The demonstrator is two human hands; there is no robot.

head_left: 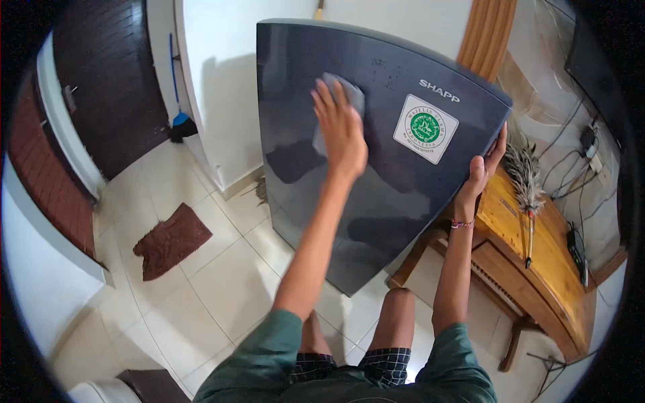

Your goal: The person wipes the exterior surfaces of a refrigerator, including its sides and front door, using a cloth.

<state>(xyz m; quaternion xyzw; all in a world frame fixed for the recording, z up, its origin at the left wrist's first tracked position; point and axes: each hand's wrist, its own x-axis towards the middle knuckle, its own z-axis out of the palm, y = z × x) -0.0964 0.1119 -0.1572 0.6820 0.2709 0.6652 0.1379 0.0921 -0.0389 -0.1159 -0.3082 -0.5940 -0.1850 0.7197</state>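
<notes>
A dark grey refrigerator (pixel 403 195) with a brand label and a green-and-white round-logo sticker (pixel 426 129) stands in front of me. My left hand (pixel 341 131) presses a grey cloth (pixel 354 96) flat on the upper part of its front, with the fingers stretched over the cloth. Part of the cloth is hidden under the palm. On the other side, my right hand (pixel 480 176), with a bracelet at the wrist, grips the refrigerator's right edge below the top corner. Some of its fingers are hidden behind that edge.
Right of the refrigerator is a wooden cabinet (pixel 537 269) carrying a feather duster (pixel 524 174), beside hanging cables (pixel 571 168). A brown cloth (pixel 173 242) lies on the tiled floor (pixel 208 295). A blue broom (pixel 180 121) leans near a dark door (pixel 111 74).
</notes>
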